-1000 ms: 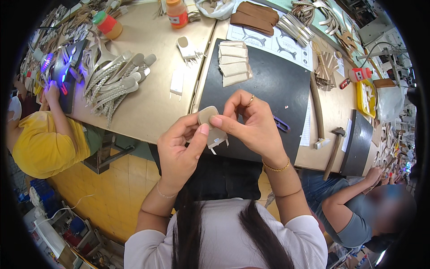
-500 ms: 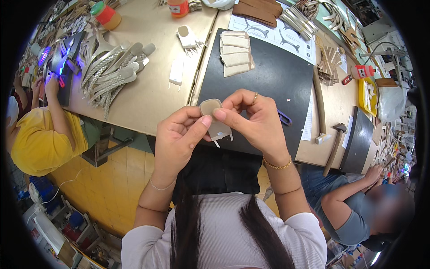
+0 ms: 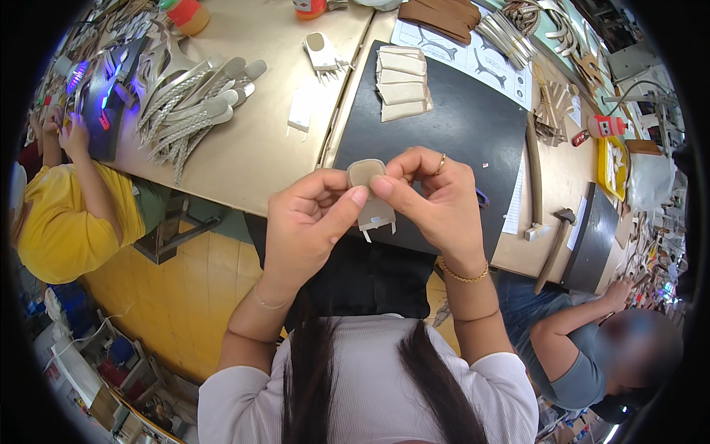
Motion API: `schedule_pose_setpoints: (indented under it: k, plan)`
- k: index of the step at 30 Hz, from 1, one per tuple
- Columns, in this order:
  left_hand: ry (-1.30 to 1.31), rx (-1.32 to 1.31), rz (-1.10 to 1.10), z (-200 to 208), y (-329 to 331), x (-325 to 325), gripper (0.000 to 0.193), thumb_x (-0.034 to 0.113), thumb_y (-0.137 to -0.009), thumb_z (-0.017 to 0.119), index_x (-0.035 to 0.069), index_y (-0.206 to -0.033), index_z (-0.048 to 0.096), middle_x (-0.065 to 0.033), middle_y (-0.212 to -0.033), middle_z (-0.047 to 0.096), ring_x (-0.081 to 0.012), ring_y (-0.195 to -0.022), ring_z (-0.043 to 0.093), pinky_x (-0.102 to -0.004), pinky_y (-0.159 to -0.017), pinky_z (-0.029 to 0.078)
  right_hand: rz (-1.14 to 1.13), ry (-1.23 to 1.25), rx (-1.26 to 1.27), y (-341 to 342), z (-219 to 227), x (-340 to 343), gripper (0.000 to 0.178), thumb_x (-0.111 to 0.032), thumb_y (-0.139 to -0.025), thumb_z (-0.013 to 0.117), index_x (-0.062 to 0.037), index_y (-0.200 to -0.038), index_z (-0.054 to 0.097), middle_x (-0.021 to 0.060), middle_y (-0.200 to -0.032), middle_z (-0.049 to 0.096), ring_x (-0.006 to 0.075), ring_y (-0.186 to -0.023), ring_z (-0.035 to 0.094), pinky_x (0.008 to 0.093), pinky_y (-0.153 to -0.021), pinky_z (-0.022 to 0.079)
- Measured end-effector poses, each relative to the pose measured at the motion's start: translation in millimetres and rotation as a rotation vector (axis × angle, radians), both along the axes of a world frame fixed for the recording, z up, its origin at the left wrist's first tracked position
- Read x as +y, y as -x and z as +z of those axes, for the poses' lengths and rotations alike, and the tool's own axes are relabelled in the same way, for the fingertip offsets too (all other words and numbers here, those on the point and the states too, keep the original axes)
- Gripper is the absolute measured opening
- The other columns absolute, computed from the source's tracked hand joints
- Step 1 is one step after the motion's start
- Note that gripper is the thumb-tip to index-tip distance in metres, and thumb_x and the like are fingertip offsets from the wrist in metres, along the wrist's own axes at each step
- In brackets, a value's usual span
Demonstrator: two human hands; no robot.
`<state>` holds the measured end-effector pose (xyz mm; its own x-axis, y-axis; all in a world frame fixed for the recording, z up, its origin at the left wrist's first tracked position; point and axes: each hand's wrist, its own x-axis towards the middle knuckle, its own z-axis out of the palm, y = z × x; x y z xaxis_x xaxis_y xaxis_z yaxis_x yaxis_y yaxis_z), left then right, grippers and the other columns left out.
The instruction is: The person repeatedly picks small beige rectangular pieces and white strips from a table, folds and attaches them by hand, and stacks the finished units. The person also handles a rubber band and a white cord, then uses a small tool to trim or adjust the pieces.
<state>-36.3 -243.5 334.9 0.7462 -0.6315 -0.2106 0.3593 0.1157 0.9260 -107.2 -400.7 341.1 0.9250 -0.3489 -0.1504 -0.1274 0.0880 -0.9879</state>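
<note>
Over the near edge of the black mat [image 3: 466, 126], both my hands hold a small beige leather piece [image 3: 378, 209]. Its upper end is rounded, and narrow pale strips hang from its lower end. My left hand [image 3: 307, 222] pinches the piece's left edge between thumb and fingers. The thumb and forefinger of my right hand [image 3: 441, 207] press on its upper right edge. Fingers hide part of both edges. Beyond my hands, several flat beige leather pieces [image 3: 404, 83] lie overlapped on the mat.
To the left lie a pile of braided straps [image 3: 194, 111], a beige piece with strips [image 3: 319, 55] and a pale flat piece [image 3: 299, 112]. A hammer [image 3: 556, 248], a wooden bar [image 3: 534, 170] and a yellow tray [image 3: 611, 164] are right. People sit on both sides.
The whole view has shifted, so the table and my hands appear slightly farther right. Both hands keep their pinch on the leather piece, which looks a little more upright.
</note>
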Motion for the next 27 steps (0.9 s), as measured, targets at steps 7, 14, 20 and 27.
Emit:
schedule_pose_setpoints:
  k: [7, 14, 20, 27]
  plan:
    - [-0.11, -0.227, 0.074, 0, 3, -1, 0.011, 0.005, -0.086, 0.066, -0.002, -0.093, 0.065, -0.0043, -0.081, 0.066, -0.0082, -0.07, 0.061, -0.0215, -0.06, 0.049, -0.012, -0.04, -0.112, -4, -5, 5, 0.014, -0.013, -0.081, 0.075, -0.0018, -0.086, 0.067, -0.003, -0.077, 0.058, 0.0028, -0.067, 0.049, 0.0182, -0.06, 0.041]
    - [-0.079, -0.541, 0.117, -6, 1, -6, 0.009, 0.002, -0.081, 0.066, 0.0, -0.09, 0.066, -0.0071, -0.088, 0.062, -0.0116, -0.068, 0.06, -0.0242, -0.061, 0.052, 0.042, 0.055, -0.178, -6, -7, 1, 0.017, -0.015, -0.082, 0.075, -0.0015, -0.087, 0.067, 0.0002, -0.079, 0.055, 0.0061, -0.068, 0.05, 0.0206, -0.063, 0.042]
    - [-0.091, -0.559, 0.117, -6, 4, -4, 0.008, 0.001, -0.081, 0.066, -0.001, -0.089, 0.065, -0.0073, -0.088, 0.061, -0.0111, -0.068, 0.06, -0.0236, -0.06, 0.051, -0.001, 0.034, -0.185, -4, -8, 8, 0.016, -0.015, -0.083, 0.073, -0.0009, -0.086, 0.066, 0.0012, -0.079, 0.055, 0.0072, -0.069, 0.052, 0.0221, -0.064, 0.043]
    - [-0.017, -0.198, 0.136, -8, 4, -4, 0.016, 0.003, -0.091, 0.061, -0.004, -0.105, 0.063, -0.0078, -0.097, 0.062, -0.0094, -0.077, 0.062, -0.0202, -0.062, 0.051, -0.196, 0.251, -0.274, -7, -12, 16, 0.016, -0.011, -0.077, 0.078, -0.0027, -0.085, 0.066, 0.004, -0.08, 0.058, 0.0113, -0.068, 0.055, 0.0251, -0.063, 0.044]
